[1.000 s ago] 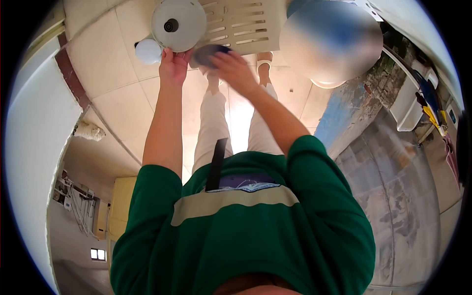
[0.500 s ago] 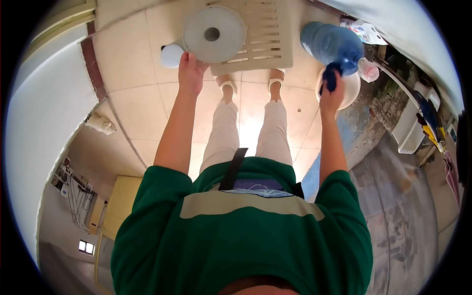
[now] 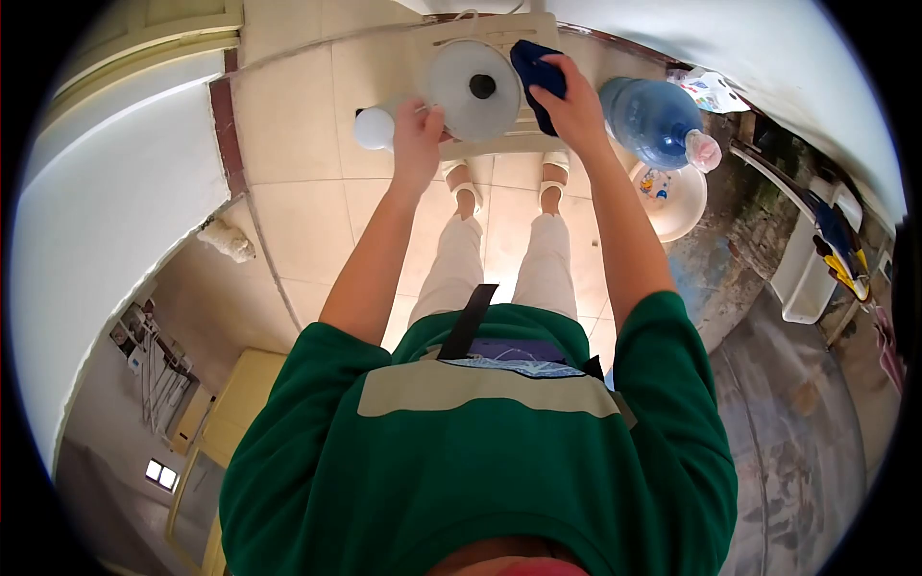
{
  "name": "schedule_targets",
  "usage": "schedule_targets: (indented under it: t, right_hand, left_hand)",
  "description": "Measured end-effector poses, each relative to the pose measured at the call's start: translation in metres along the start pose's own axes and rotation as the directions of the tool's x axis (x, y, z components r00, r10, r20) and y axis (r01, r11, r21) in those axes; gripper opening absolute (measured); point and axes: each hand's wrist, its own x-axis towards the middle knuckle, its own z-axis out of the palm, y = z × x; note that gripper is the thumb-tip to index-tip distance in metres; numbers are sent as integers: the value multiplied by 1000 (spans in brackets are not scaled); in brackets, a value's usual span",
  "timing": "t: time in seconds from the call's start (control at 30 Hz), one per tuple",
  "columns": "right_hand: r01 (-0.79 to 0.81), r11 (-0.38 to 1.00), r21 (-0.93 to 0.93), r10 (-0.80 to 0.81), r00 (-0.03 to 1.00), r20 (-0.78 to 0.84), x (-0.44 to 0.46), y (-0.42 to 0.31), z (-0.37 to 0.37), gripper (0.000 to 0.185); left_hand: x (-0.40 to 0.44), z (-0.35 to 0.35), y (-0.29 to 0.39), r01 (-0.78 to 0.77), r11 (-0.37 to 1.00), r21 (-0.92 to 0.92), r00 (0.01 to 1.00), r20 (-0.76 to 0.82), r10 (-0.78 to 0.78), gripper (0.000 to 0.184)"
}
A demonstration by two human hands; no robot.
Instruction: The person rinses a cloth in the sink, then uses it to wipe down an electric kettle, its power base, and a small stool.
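A round whitish lid-like disc with a black knob at its centre is over the beige slatted stool. My left hand grips the disc's left edge, fingers slightly blurred. Just right of the disc, my right hand is closed on a dark blue cloth, which hangs close to the disc's right edge. Beside my left hand is a small white round object.
Right of the stool lies a large blue water bottle, its neck covered in pinkish plastic, by a pale basin. Tools hang at the far right. A white wall edge runs along the left.
My right hand has brought the dark blue cloth from the basin back beside the disc. The view has shifted, and the disc's black knob now faces the camera.
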Motion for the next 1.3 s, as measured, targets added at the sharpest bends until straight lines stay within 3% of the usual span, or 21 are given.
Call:
schedule_targets:
  t: [0.07,0.17,0.3,0.53,0.63,0.7,0.83,0.97,1.03,1.17,1.27,1.3]
  right_hand:
    - [-57,976,-210,88,985,145,21,0,13,42]
    - [-84,975,-206,129,968,216,30,5,28,42]
    - [-65,984,-166,98,976,192,32,6,40,40]
    - [-2,995,-95,34,943,331,34,-12,42,38]
    - [130,981,-144,-65,919,388,24,-21,47,37]
    - [324,934,-148,-237,876,421,18,-20,52,38]
    - [432,880,-198,-277,804,525,2,-35,49,34]
    - [471,841,-267,-269,791,550,-13,-37,49,30]
    - [462,843,-276,-258,798,545,-17,-36,49,31]
    - [422,858,-294,-214,813,541,-22,-40,45,33]
    - [440,850,-291,-229,805,547,-23,-46,44,35]
    - [438,851,-290,-229,805,547,-23,-46,46,35]
  left_hand:
    - [-2,5,1,-97,995,33,992,85,94,29]
    - [-5,13,-2,-148,985,90,987,84,140,29]
    - [-10,16,2,-200,946,255,980,67,189,29]
    - [-3,5,2,-209,942,262,972,157,172,29]
    - [7,-2,-2,-190,945,267,971,191,141,31]
    - [12,-8,-7,-158,959,236,972,206,110,32]
    - [14,-11,4,-128,975,181,974,208,90,31]
    - [12,-10,11,-23,992,124,980,198,-2,27]
    - [9,-7,6,68,997,-31,980,187,-61,26]
    - [6,-6,1,76,996,-52,978,196,-65,24]
    - [7,-11,0,123,978,-170,974,210,-86,24]
    - [11,-16,0,183,929,-322,958,269,-95,24]
